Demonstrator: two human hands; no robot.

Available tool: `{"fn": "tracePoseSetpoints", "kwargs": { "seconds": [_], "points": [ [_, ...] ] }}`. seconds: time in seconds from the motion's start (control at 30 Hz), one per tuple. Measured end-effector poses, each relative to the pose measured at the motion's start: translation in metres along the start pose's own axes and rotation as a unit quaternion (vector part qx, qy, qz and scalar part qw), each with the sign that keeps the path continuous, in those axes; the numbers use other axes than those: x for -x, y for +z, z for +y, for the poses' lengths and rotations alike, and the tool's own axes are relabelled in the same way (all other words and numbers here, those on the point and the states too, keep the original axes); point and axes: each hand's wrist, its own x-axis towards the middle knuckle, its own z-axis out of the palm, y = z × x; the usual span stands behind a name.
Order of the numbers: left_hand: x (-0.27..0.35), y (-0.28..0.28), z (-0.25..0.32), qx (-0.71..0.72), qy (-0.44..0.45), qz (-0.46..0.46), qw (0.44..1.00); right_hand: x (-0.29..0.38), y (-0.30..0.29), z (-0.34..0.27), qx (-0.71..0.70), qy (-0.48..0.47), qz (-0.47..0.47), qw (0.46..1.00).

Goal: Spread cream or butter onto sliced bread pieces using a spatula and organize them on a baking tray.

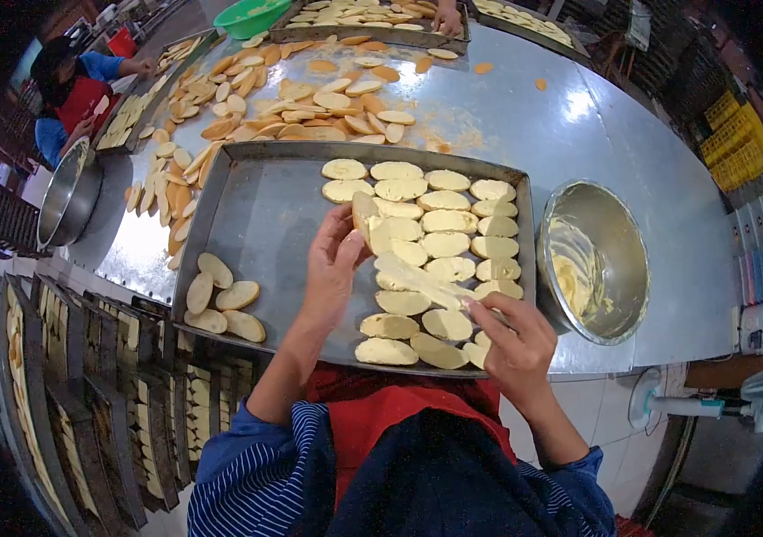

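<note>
My left hand (338, 258) holds a bread slice (363, 213) upright on its edge above the middle of a metal baking tray (240, 149). In my right hand (512, 339) is a pale spatula (422, 280); its blade lies close below the held slice, and I cannot tell if they touch. Rows of oval slices coated with pale cream (450, 221) fill the tray's right part. Several uncoated-looking slices (238, 295) rest in its lower left corner. Right of the tray, a steel bowl (633, 268) holds more of the cream, smeared up its wall.
Loose bread slices (334, 101) are heaped behind and left of the tray. Other filled trays (368, 33) and a green basin (251, 20) stand farther back. A co-worker (79, 94) works at the left beside another steel bowl (69, 194). Racked trays (106, 403) stand lower left.
</note>
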Motion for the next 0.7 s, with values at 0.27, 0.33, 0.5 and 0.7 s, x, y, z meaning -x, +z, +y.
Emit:
{"fn": "tracePoseSetpoints", "kwargs": {
  "seconds": [0.27, 0.33, 0.5, 0.7],
  "points": [
    [0.0, -0.007, -0.007, 0.043, -0.042, -0.008, 0.998, 0.005, 0.002, 0.0, -0.007, 0.006, -0.016, 1.0],
    [0.003, -0.009, -0.005, 0.092, -0.059, -0.023, 0.994, 0.005, -0.002, 0.004, 0.005, -0.022, 0.031, 0.999],
    [0.01, 0.002, -0.002, 0.17, -0.133, -0.053, 0.975, -0.002, 0.009, 0.014, 0.064, -0.073, 0.055, 0.994],
    [0.015, 0.004, -0.001, 0.205, -0.178, -0.08, 0.959, -0.02, 0.02, 0.031, 0.08, -0.069, 0.08, 0.991]
  ]
}}
